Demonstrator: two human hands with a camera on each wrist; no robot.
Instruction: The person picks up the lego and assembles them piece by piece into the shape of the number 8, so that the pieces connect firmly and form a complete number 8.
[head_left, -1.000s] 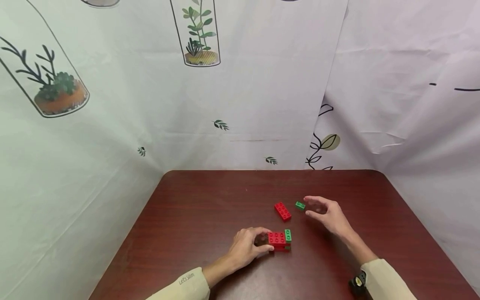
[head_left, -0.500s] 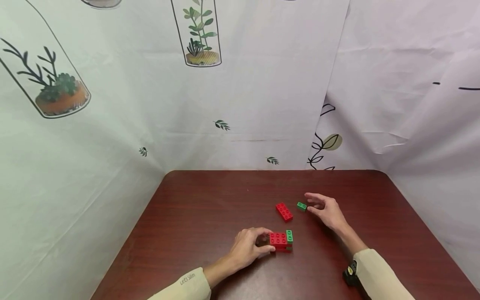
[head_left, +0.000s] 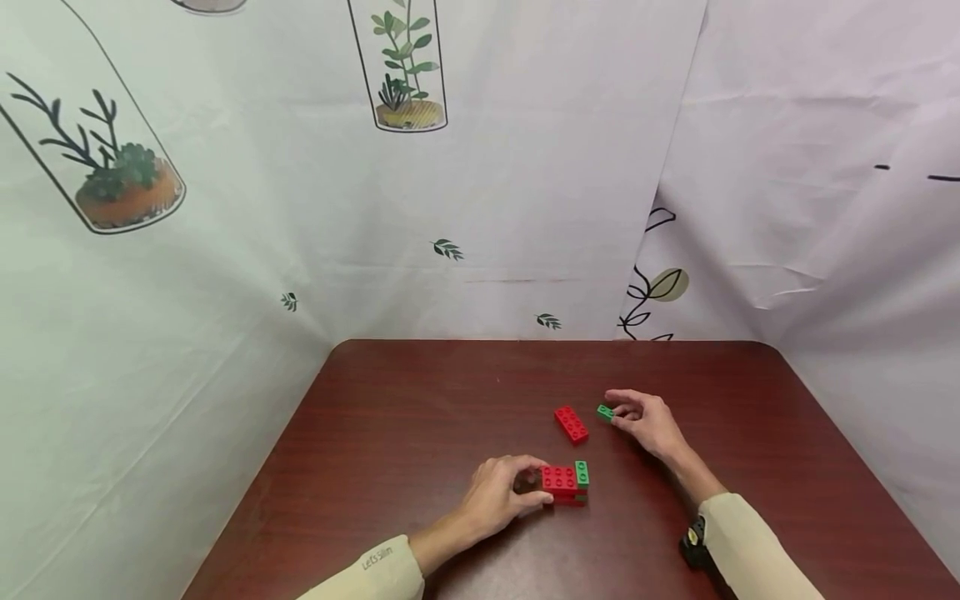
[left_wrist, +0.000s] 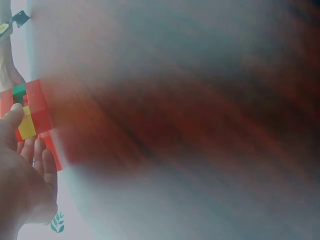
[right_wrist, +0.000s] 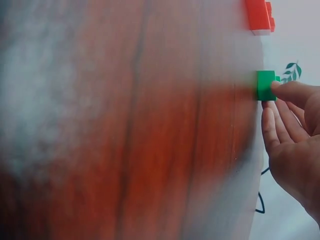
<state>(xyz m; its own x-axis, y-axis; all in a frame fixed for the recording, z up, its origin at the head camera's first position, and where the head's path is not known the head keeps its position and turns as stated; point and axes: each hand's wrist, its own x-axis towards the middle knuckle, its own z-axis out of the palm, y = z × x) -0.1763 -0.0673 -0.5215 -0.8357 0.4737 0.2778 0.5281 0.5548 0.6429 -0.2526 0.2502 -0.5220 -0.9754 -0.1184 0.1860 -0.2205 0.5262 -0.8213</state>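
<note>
My left hand (head_left: 491,498) grips a stack of toy building bricks (head_left: 559,478) between thumb and fingers, near the front of the table. The stack is red, with a small green brick (head_left: 582,473) at the right end of its top. A yellow brick (left_wrist: 27,124) shows between red layers in the left wrist view. Farther back, my right hand (head_left: 651,423) pinches a small green two-stud brick (head_left: 604,412) by its right end. In the right wrist view, the thumb lies on this brick, and some fingertips are hidden behind it.
A loose red brick (head_left: 572,425) lies on the dark red table (head_left: 405,417), left of the small green brick and behind the stack. White printed cloth (head_left: 510,183) hangs around the table's back and sides. A dark device (head_left: 693,542) sits at my right wrist.
My right hand has shifted slightly left onto the small green brick, and its thumb and fingers have closed in on it. The left hand and stack keep their place.
</note>
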